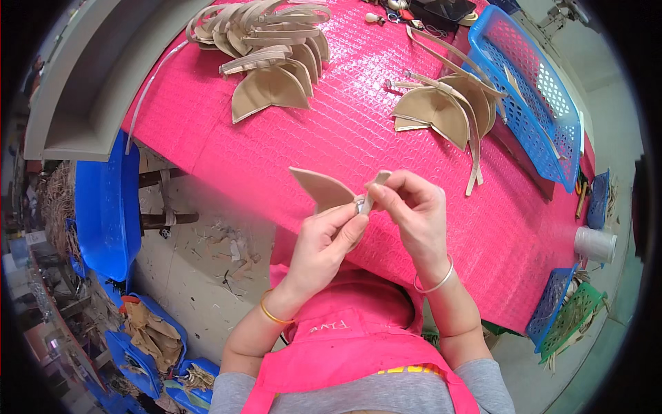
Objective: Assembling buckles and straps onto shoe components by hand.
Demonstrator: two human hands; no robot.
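Both hands meet above the pink tabletop's (331, 131) near edge: left hand (324, 241) pinches a tan cup piece (321, 188) steady, right hand (414, 207) grips its strap (376, 186) to thread the ring (360, 204).

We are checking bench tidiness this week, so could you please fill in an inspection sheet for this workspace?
Surface: pink textured table cover, bare in the middle.
Job's things: tan curved piece with a tan strap and a small metal fitting, held between both hands above the table's near edge.
Clutter: two piles of tan pieces; blue basket at the right edge; small tools and a dark object at the far edge.
Grippers: left hand and right hand both pinch the work.
Cables: nothing seen.
Surroundings: blue bins, scraps on the floor, green and blue baskets, white roll.
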